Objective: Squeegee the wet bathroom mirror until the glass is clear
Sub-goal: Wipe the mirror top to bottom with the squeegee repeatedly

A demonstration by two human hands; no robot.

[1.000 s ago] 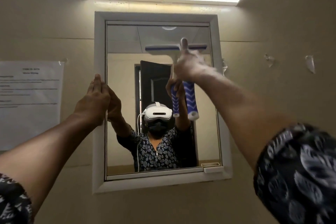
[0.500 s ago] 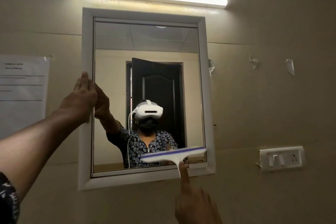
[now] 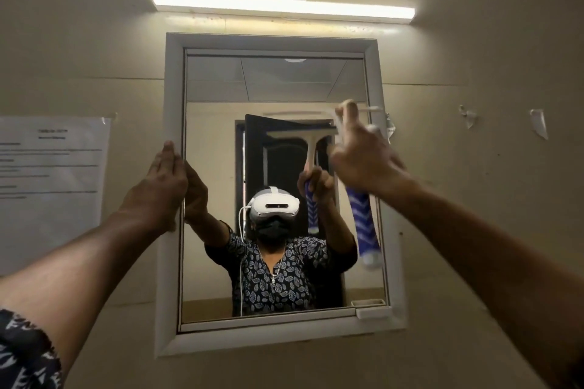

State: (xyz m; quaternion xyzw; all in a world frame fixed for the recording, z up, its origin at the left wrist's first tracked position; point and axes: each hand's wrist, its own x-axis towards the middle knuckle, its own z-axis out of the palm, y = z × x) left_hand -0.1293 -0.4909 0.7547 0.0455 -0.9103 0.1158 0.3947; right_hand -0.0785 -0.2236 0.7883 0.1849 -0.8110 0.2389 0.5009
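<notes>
One mirror point(image 3: 275, 82) hangs on the wall in a white frame, under one lit light bar point(image 3: 284, 6). Two hands are raised to it. The left hand point(image 3: 158, 186) lies flat on the frame's left edge, fingers straight and pressed together, holding nothing. The right hand point(image 3: 363, 161) curls round the upper end of the one squeegee point(image 3: 363, 224), whose blue-and-white handle hangs down below the fist. Its blade is blurred, up by the glass's right edge in the upper half of the mirror; whether it touches the glass I cannot tell. One paper notice point(image 3: 47, 174) is stuck to the wall on the left, and two tape scraps point(image 3: 538, 123) to the right.
</notes>
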